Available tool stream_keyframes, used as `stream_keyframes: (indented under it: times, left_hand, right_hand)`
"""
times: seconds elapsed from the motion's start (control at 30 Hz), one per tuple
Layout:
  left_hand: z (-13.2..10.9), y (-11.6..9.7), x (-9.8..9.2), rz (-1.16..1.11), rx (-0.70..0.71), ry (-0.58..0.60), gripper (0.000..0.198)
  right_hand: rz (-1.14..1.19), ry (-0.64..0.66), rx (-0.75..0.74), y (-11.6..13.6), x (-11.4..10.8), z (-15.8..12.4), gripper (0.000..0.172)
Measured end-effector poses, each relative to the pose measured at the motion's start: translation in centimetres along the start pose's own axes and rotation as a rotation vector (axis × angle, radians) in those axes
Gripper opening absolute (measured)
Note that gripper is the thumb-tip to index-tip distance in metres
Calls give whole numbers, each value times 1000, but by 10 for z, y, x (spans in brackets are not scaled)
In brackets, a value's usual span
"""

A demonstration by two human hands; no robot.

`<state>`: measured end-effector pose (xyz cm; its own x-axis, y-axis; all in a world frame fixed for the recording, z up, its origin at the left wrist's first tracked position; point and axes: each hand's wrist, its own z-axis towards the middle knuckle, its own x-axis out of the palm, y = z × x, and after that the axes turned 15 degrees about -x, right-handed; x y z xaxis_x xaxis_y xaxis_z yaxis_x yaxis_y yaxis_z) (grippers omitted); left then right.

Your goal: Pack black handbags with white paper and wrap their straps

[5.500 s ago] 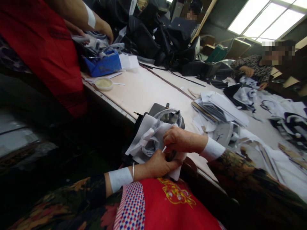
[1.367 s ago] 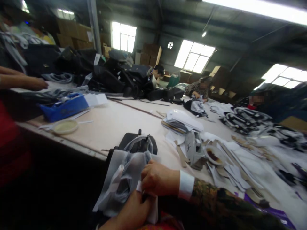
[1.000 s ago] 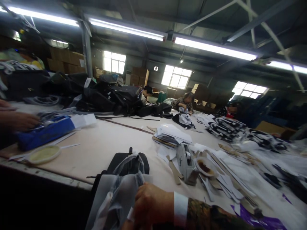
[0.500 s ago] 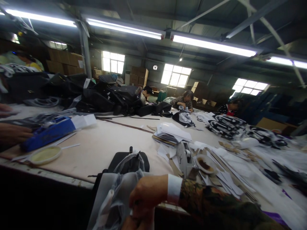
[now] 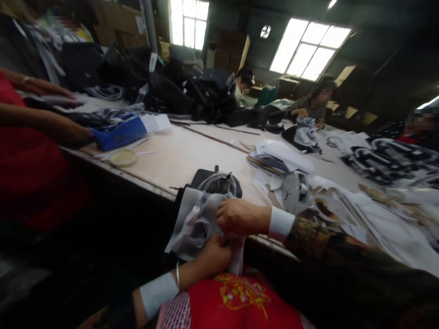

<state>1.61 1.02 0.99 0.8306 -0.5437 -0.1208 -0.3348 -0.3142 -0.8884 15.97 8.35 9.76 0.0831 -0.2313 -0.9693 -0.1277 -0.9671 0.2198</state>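
Note:
A black bag (image 5: 202,177) lies at the table's front edge, with whitish translucent wrapping (image 5: 185,214) over its near part. My left hand (image 5: 214,256), with a bangle at the wrist, is closed at the lower right of the wrapping. Just above it, my right hand (image 5: 236,217) is closed too, its knuckles up. The two hands nearly touch. Whatever small piece lies between their fingers is hidden. A white rolled piece (image 5: 195,211) sticks up from the wrapping left of my hands.
A tape dispenser (image 5: 291,192) and a stack of papers (image 5: 279,157) lie to the right. At left, a person's hand (image 5: 77,132) is by a blue dispenser (image 5: 120,132) and a round lid (image 5: 122,157). Black bags (image 5: 192,91) are piled behind.
The view has tilted down, so my left forearm and red apron now show. My hands stay together at the wrapping. At left, more of the person in red is visible.

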Motion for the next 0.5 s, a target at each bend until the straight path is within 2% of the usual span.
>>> stream_keyframes:
  times: [0.2,0.33,0.5]
  left_hand:
    - [-1,6,1,-27,22,44,32]
    - [-2,6,-1,-28,18,36,39]
    - [0,8,-2,9,1,39,41]
  right_hand:
    - [124,-26,-55,-5,-4,-4,20]
    - [82,-18,-67,0,-7,3,22]
    - [-26,-84,-82,5,-4,1,25]
